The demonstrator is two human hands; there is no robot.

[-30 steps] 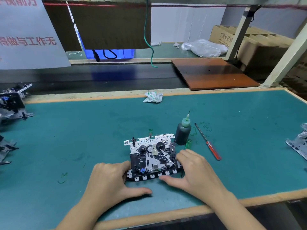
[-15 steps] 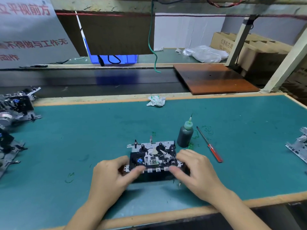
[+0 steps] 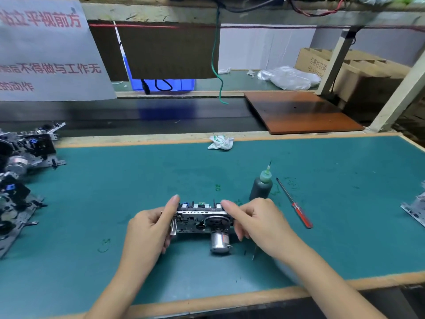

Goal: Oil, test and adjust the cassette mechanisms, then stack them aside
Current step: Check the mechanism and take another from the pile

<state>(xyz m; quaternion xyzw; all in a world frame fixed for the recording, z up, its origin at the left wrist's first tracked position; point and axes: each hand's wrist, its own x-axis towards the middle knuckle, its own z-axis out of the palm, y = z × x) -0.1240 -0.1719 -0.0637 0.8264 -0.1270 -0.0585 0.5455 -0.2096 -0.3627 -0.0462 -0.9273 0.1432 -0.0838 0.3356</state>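
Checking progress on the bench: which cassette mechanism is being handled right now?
The cassette mechanism at centre front, gripped by the left hand and right hand. The left pile and right-edge unit lie untouched.

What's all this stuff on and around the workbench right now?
cassette mechanism: one, silver and black, held tilted above the mat
oil bottle: one, dark with green nozzle, behind the hands
screwdriver: one, red handle, right of bottle
finished mechanisms: several, stacked at left edge
mechanism at right edge: one, partly cut off
crumpled wrapper: one, white-green, far mat edge
brown board: one, behind the mat
cardboard boxes: far right
left hand, right hand: gripping the mechanism's ends
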